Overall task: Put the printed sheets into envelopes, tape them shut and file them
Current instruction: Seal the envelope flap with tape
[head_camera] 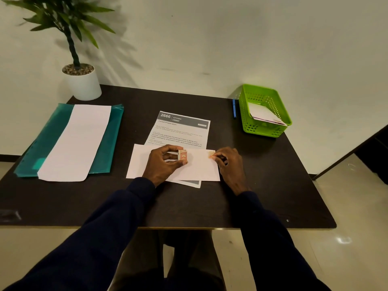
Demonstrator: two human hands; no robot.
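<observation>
Dark table (262, 175), front middle: left hand (162, 162) grips roll (182, 155) on envelope (197, 169); right hand (228, 162) pinches tape end (211, 154); pull taut, press flat.

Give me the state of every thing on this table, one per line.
Left hand: grips the tape roll.
Right hand: pinches the tape end.
Envelope: flat, lying over the printed sheet.
Green basket: upright, papers inside.
Teal folder: flat, long white sheet on top.
Pen: lying beside the basket.
</observation>
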